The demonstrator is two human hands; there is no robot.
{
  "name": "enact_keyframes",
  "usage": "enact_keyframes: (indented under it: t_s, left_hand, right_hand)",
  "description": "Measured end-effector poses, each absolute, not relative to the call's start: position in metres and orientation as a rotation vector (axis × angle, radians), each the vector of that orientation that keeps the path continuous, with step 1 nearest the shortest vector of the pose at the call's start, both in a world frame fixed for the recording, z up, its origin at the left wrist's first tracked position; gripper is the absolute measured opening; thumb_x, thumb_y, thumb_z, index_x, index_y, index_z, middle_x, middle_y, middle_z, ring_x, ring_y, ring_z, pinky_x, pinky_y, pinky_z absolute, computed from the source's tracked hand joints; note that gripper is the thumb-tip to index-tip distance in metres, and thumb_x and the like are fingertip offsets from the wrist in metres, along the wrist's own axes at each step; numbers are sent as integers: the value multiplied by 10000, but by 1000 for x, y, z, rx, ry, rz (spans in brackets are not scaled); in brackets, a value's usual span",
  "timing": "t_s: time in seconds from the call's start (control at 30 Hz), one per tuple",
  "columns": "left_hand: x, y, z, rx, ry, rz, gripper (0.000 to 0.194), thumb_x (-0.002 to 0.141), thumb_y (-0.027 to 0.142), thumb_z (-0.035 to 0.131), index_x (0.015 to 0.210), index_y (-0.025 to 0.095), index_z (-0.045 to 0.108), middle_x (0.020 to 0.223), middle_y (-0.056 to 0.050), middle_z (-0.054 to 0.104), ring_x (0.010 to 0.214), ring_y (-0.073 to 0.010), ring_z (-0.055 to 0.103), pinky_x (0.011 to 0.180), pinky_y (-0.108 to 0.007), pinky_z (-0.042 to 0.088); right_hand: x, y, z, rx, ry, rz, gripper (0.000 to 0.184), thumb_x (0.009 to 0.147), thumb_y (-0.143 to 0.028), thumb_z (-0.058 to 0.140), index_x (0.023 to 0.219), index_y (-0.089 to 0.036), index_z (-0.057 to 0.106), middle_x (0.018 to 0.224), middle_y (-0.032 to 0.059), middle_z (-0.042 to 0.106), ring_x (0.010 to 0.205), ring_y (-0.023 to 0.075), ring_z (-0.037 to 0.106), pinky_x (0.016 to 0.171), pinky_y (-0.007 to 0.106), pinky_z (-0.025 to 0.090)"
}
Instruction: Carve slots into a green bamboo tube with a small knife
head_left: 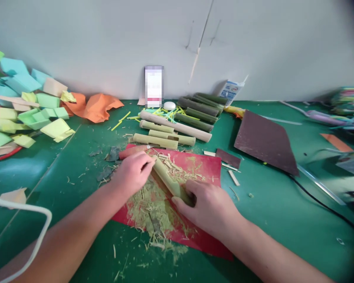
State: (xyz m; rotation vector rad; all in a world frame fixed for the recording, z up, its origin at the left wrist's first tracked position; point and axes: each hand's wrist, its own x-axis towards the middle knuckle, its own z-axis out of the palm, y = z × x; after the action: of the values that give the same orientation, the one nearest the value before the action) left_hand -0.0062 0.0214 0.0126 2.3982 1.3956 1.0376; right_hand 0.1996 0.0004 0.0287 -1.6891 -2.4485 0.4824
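Note:
A pale green bamboo tube with a notch cut in its side lies slantwise between my hands. My right hand is wrapped round its near end. At the far end my left hand is closed against the tube; its fingertips are partly hidden, and anything small inside them is out of sight. Below lies a red sheet strewn with greenish bamboo dust and shavings. Just behind my left hand is a tool with a reddish handle. Dark scraps of what looks like sandpaper lie to its left.
Pale cut bamboo pieces and uncut dark green tubes lie beyond the sheet. A phone leans on the wall. Folded paper pieces heap at left. A brown sheet and a black cable are at right.

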Motion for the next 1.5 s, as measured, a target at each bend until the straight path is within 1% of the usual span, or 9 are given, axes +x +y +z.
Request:
enact_keyframes:
  t_s: [0.37,0.47,0.73,0.87,1.0,1.13,1.27,1.4,1.5]
  left_hand:
    - [-4,19,12,2438,1290,888,173,888,173,470,763,159,589,744,-27,583,704,-125,555,669,-266,467]
    - [-4,20,12,2413,1404,1026,162,879,180,488,753,158,588,714,-19,571,678,-126,544,654,-275,460]
    - [-3,19,12,2388,1387,1016,170,882,194,492,758,149,599,734,-32,586,697,-127,556,666,-270,464]
    - [-6,20,12,2416,1244,866,177,889,183,475,772,153,604,766,-32,598,695,-115,555,659,-257,466]
    - [-10,22,13,2408,1461,1039,177,877,192,502,741,139,603,717,-31,585,690,-128,551,661,-278,463]
    - [-6,19,13,2441,1330,876,189,891,193,478,771,146,616,743,-31,593,698,-120,557,657,-262,461]
    - [-3,17,14,2414,1380,979,158,885,186,490,813,137,623,762,-41,602,738,-132,572,704,-275,470]
    - [-3,17,15,2419,1234,874,158,891,174,475,847,148,624,794,-40,610,737,-123,569,682,-258,468]
    - [-4,18,15,2405,1365,996,168,883,193,496,779,139,616,749,-34,595,699,-122,555,657,-263,456]
  right_hand:
    - [200,2,29,-1676,-2463,484,291,749,-443,527,597,-205,458,574,-22,512,482,85,356,471,248,207]
    - [200,2,29,-1651,-2458,469,295,755,-436,522,593,-202,446,575,-23,507,485,83,348,476,245,213]
    - [201,3,28,-1651,-2459,453,309,760,-443,514,584,-201,439,568,-26,493,481,82,334,474,246,202]
    - [201,2,29,-1643,-2465,474,300,758,-431,514,581,-199,444,561,-27,487,480,82,335,473,245,196]
    - [202,2,31,-1646,-2461,463,302,765,-428,503,581,-197,438,570,-27,488,487,83,337,481,242,201]
    - [202,3,31,-1644,-2473,488,301,767,-426,497,580,-197,440,573,-26,488,497,87,342,487,243,201]
    - [202,3,32,-1667,-2455,509,307,770,-440,489,586,-200,438,567,-30,486,491,88,332,483,243,196]
    - [203,3,32,-1670,-2474,528,308,767,-439,490,583,-199,434,565,-29,482,495,90,333,482,246,188]
    - [203,3,31,-1681,-2472,512,327,778,-458,473,583,-199,433,566,-28,481,490,89,326,482,250,183]
